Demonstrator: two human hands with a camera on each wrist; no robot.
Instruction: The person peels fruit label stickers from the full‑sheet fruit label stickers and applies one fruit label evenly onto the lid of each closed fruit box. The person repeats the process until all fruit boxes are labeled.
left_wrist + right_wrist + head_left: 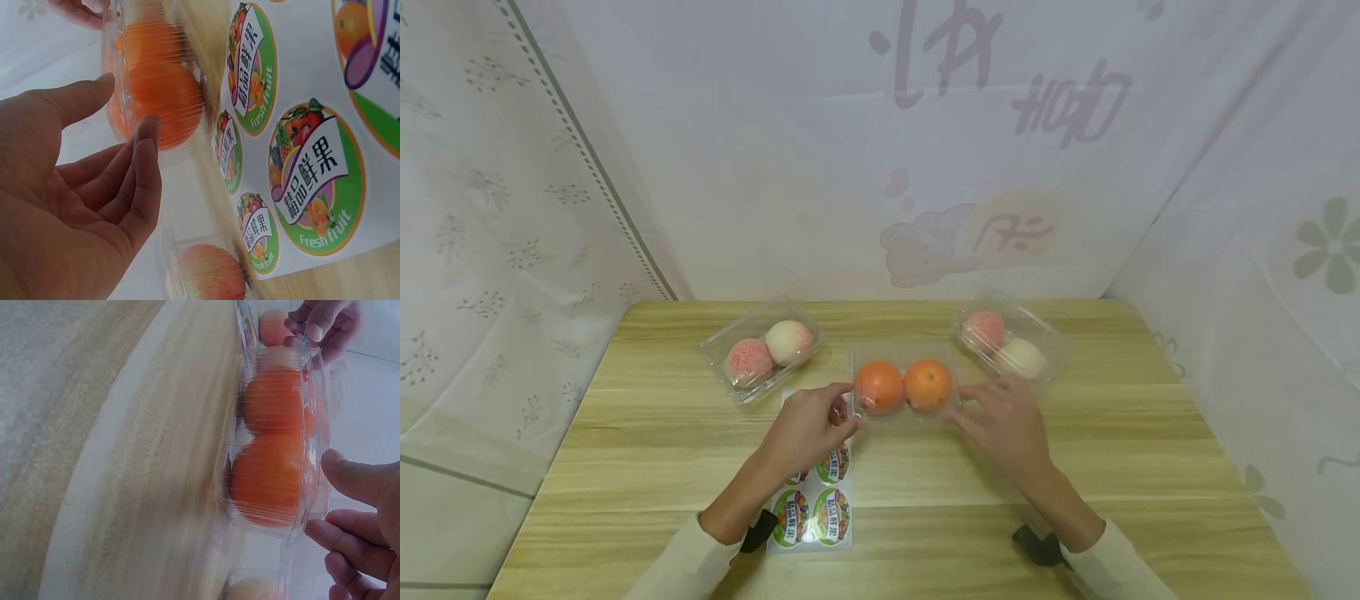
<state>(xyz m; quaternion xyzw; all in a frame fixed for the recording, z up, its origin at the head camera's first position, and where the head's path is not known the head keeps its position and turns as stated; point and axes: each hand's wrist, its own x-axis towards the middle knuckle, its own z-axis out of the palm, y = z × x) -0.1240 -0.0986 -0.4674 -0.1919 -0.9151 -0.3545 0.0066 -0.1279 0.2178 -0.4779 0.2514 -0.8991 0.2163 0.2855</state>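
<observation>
A clear plastic box (903, 348) with two oranges (928, 384) in it stands at the middle of the table. My left hand (811, 423) is at its left end, with thumb and fingertips at the rim. From the other end, my right hand (1004, 421) holds the rim with thumb and forefinger, the other fingers loosely bent in the right wrist view (362, 531). Under my left hand lies a white sheet of round fruit stickers (810, 542), which the hand partly covers in the head view.
Behind on the left sits a clear box (718, 344) with two pinkish-white peaches (749, 362). A similar peach box (1045, 333) stands behind my right hand. The wooden table (925, 533) meets patterned cloth walls (760, 167) at the back and both sides.
</observation>
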